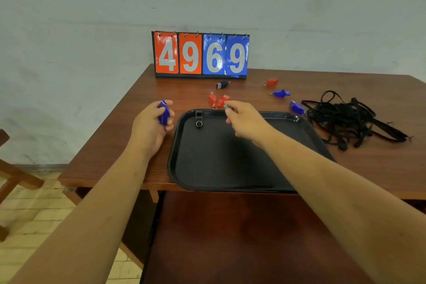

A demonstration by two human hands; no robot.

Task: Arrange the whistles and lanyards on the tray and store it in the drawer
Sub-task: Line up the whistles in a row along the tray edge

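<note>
So far only one black whistle lies on the black tray, at its far left corner. The left hand grips a blue whistle; the right hand pinches something small (unclear what). Other whistles and the tangled lanyards remain on the table; no drawer shows.

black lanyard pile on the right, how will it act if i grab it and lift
The lanyards look like thin, limp cords, so they will probably droop. They lie looped over one another, so several may come up tangled together. They are likely light.
</note>
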